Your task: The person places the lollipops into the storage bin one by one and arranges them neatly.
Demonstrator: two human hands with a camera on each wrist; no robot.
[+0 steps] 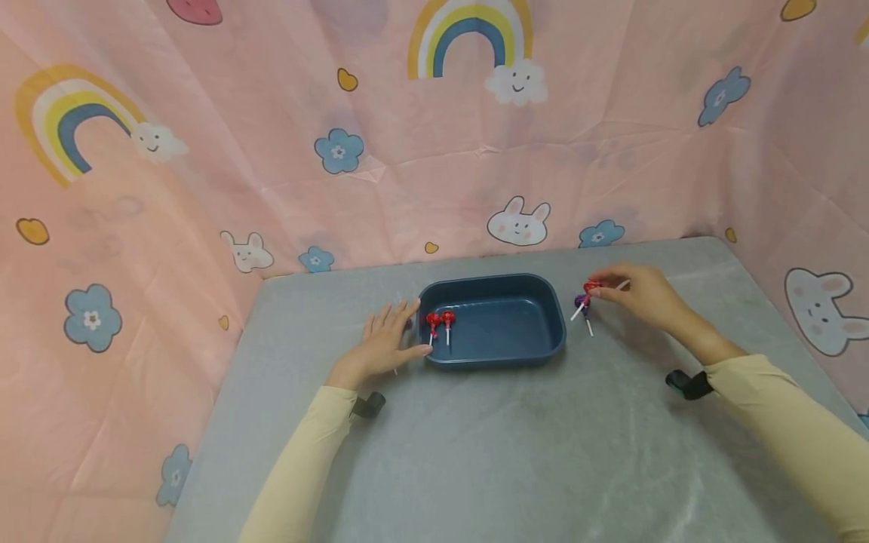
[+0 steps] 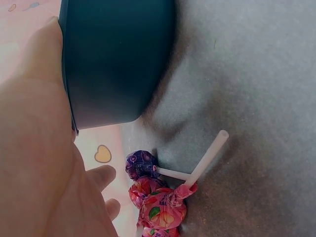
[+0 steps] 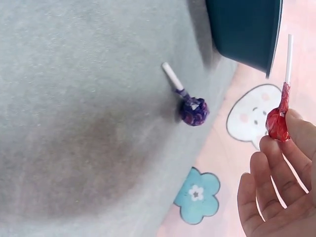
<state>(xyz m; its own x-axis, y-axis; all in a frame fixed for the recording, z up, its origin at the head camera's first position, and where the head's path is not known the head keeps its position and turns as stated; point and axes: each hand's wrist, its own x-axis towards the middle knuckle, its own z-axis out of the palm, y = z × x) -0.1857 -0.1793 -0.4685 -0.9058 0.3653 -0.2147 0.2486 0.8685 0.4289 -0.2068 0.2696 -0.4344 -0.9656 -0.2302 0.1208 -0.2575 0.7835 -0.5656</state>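
my left hand [image 1: 380, 343] flat, fingers relaxed, touching blue tray [image 1: 495, 354] mid-frame | my right hand [image 1: 641, 294] pinching red lollipop [image 1: 592, 286] right of tray | purple lollipop [image 1: 580, 302] lying just below it

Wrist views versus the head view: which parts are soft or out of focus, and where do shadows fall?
Head view: evenly lit and sharp, faint shadows under the blue tray and sleeves. Left wrist view: the left hand is a close blur, the lollipops crisp, a shadow beside the tray. Right wrist view: the right hand is slightly soft, the purple lollipop clear.
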